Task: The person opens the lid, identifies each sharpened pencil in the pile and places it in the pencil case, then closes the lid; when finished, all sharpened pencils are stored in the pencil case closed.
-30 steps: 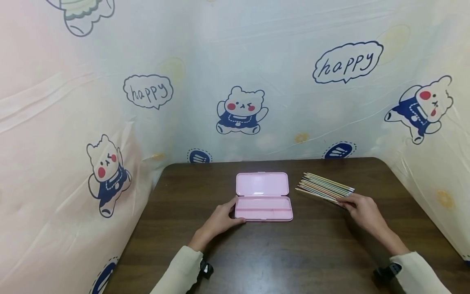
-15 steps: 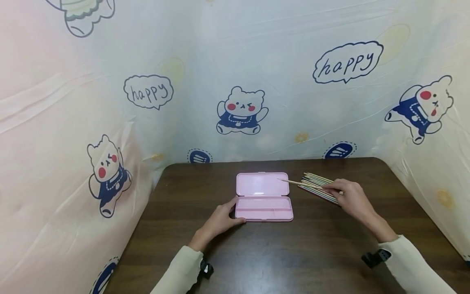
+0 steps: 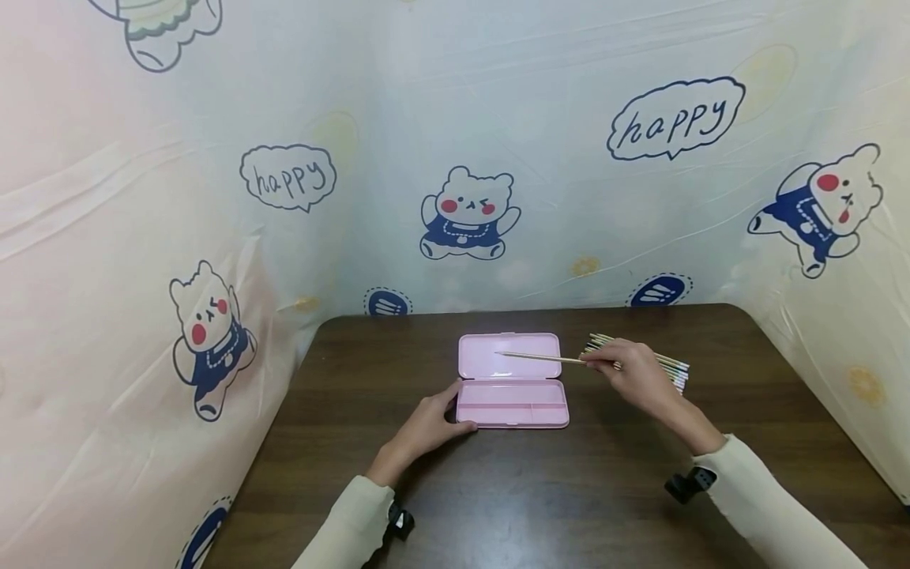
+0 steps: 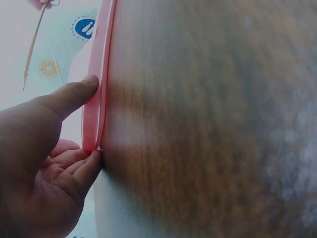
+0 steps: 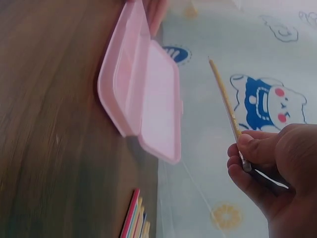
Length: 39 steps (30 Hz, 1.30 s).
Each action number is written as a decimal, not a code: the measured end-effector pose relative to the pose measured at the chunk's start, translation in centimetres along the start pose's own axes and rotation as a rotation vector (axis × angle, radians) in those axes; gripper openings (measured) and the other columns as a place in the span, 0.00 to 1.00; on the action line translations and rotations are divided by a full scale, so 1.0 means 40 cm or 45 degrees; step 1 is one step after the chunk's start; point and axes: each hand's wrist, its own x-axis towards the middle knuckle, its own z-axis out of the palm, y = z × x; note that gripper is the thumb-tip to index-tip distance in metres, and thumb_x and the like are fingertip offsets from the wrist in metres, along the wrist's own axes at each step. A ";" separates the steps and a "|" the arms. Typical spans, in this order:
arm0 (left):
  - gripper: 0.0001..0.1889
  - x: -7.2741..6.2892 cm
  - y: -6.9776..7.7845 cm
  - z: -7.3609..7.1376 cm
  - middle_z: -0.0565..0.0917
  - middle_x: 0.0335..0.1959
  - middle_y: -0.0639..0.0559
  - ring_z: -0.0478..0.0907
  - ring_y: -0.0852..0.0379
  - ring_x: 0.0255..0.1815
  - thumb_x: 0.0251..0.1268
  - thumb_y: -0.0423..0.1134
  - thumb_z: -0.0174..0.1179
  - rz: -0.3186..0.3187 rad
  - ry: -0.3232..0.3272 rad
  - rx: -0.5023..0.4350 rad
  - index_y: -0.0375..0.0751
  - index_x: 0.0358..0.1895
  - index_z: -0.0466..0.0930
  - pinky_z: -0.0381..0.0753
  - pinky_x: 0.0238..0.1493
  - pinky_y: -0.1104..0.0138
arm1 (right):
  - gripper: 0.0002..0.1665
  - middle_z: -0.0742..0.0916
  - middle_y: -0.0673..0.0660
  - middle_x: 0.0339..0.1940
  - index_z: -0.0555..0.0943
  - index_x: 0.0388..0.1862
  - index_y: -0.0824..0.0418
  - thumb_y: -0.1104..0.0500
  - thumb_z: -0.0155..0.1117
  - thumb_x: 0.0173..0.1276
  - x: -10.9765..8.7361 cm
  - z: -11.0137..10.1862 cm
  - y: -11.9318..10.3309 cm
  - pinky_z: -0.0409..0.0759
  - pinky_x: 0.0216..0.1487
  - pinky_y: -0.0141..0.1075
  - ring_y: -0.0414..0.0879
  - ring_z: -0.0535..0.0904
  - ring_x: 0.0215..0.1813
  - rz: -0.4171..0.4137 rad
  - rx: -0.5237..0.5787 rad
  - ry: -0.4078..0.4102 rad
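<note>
A pink pencil case point(image 3: 494, 415) lies open on the table, its lid point(image 3: 483, 348) folded back and its divided tray holding nothing. My left hand point(image 3: 425, 431) grips the case's left end, thumb on the front wall and fingers round the corner, as the left wrist view also shows. Between thumb and fingers, my right hand point(image 3: 633, 375) pinches a yellowish pencil point(image 5: 226, 99) near its blunt end. The pencil is raised, its tip pointing left across the lid in the head view. Several pencils point(image 3: 671, 367) lie side by side beyond the right hand, which partly hides them.
The dark wooden table point(image 3: 526, 490) has its far edge against a printed cloth point(image 3: 554, 221). More cloth hangs along the left and right sides. Small dark cameras point(image 3: 690, 484) are worn on both wrists.
My right hand has picked a pencil from the row on the table, raised it and carried it left toward the case. My left hand has stayed on the case.
</note>
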 end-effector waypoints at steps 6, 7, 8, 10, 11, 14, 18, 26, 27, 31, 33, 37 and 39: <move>0.51 0.000 0.001 -0.001 0.65 0.84 0.45 0.69 0.46 0.82 0.69 0.54 0.73 -0.012 -0.001 0.003 0.45 0.87 0.54 0.74 0.77 0.52 | 0.13 0.93 0.52 0.34 0.94 0.43 0.59 0.73 0.74 0.66 0.020 0.038 -0.023 0.86 0.39 0.44 0.43 0.85 0.36 -0.027 0.012 -0.034; 0.51 0.000 0.001 0.000 0.65 0.84 0.45 0.69 0.46 0.82 0.69 0.54 0.73 -0.013 -0.001 0.002 0.45 0.87 0.54 0.74 0.77 0.52 | 0.13 0.93 0.52 0.33 0.94 0.43 0.59 0.73 0.74 0.66 0.022 0.045 -0.025 0.85 0.38 0.43 0.43 0.84 0.36 -0.036 0.017 -0.035; 0.51 -0.001 0.001 0.000 0.65 0.84 0.44 0.69 0.45 0.82 0.69 0.54 0.73 -0.011 0.000 0.001 0.45 0.87 0.54 0.74 0.77 0.52 | 0.13 0.93 0.52 0.33 0.94 0.43 0.59 0.73 0.74 0.65 0.024 0.052 -0.027 0.84 0.38 0.42 0.42 0.84 0.35 -0.043 0.021 -0.037; 0.51 -0.001 0.001 0.000 0.65 0.84 0.45 0.69 0.45 0.82 0.69 0.54 0.73 -0.009 -0.002 0.001 0.46 0.87 0.53 0.74 0.77 0.52 | 0.13 0.93 0.52 0.34 0.94 0.43 0.59 0.73 0.74 0.65 0.027 0.066 -0.030 0.84 0.37 0.40 0.42 0.84 0.35 -0.048 0.047 -0.047; 0.51 -0.002 0.001 0.000 0.65 0.84 0.45 0.68 0.45 0.82 0.69 0.54 0.73 -0.007 -0.002 0.003 0.46 0.87 0.53 0.74 0.77 0.52 | 0.13 0.93 0.52 0.34 0.95 0.42 0.59 0.74 0.74 0.65 0.028 0.073 -0.031 0.83 0.37 0.38 0.42 0.84 0.36 -0.048 0.051 -0.052; 0.51 -0.002 -0.001 0.001 0.65 0.85 0.45 0.68 0.45 0.82 0.69 0.54 0.73 -0.001 0.001 0.000 0.46 0.87 0.53 0.74 0.77 0.52 | 0.13 0.94 0.52 0.35 0.95 0.42 0.59 0.74 0.74 0.65 0.031 0.095 -0.032 0.84 0.36 0.36 0.42 0.85 0.36 -0.038 0.075 -0.075; 0.51 -0.004 -0.001 0.001 0.65 0.84 0.46 0.68 0.46 0.82 0.69 0.54 0.73 -0.003 0.003 -0.008 0.47 0.87 0.53 0.74 0.77 0.52 | 0.13 0.94 0.55 0.36 0.95 0.42 0.59 0.73 0.74 0.65 0.030 0.123 -0.032 0.84 0.36 0.35 0.41 0.84 0.35 -0.011 0.099 -0.136; 0.51 -0.004 0.003 0.000 0.65 0.85 0.45 0.68 0.45 0.83 0.69 0.55 0.72 -0.014 -0.004 -0.023 0.46 0.87 0.54 0.74 0.77 0.51 | 0.12 0.95 0.53 0.40 0.95 0.42 0.58 0.72 0.74 0.66 0.012 0.176 -0.010 0.90 0.46 0.46 0.46 0.90 0.42 0.000 0.117 -0.197; 0.51 -0.004 0.003 0.001 0.65 0.85 0.45 0.68 0.45 0.83 0.69 0.55 0.72 -0.015 -0.004 -0.024 0.46 0.87 0.54 0.74 0.77 0.51 | 0.11 0.95 0.53 0.41 0.95 0.42 0.58 0.72 0.74 0.66 0.009 0.182 -0.007 0.90 0.47 0.47 0.46 0.90 0.42 0.003 0.123 -0.205; 0.51 -0.003 0.003 0.001 0.64 0.85 0.46 0.67 0.45 0.83 0.69 0.55 0.72 -0.020 -0.002 -0.018 0.46 0.87 0.53 0.74 0.77 0.51 | 0.11 0.95 0.53 0.42 0.95 0.42 0.58 0.71 0.74 0.68 0.001 0.203 0.004 0.90 0.51 0.49 0.47 0.90 0.45 0.006 0.138 -0.244; 0.51 -0.002 0.002 0.001 0.64 0.85 0.46 0.67 0.45 0.83 0.69 0.55 0.72 -0.021 -0.001 -0.016 0.46 0.87 0.53 0.74 0.77 0.51 | 0.10 0.95 0.53 0.43 0.95 0.43 0.58 0.70 0.74 0.68 -0.003 0.211 0.008 0.90 0.51 0.49 0.47 0.90 0.45 -0.006 0.142 -0.267; 0.51 -0.002 0.000 0.003 0.64 0.85 0.46 0.68 0.45 0.83 0.69 0.56 0.72 -0.023 0.000 -0.012 0.46 0.87 0.53 0.74 0.77 0.51 | 0.10 0.94 0.52 0.43 0.94 0.43 0.57 0.69 0.73 0.69 -0.008 0.223 0.010 0.89 0.53 0.49 0.47 0.89 0.47 -0.063 0.097 -0.331; 0.51 -0.002 0.000 0.004 0.64 0.85 0.46 0.68 0.45 0.83 0.69 0.55 0.73 -0.020 0.001 -0.012 0.46 0.87 0.53 0.74 0.77 0.51 | 0.11 0.93 0.51 0.44 0.94 0.44 0.55 0.69 0.72 0.70 -0.009 0.226 0.008 0.88 0.54 0.49 0.47 0.87 0.48 -0.083 0.063 -0.379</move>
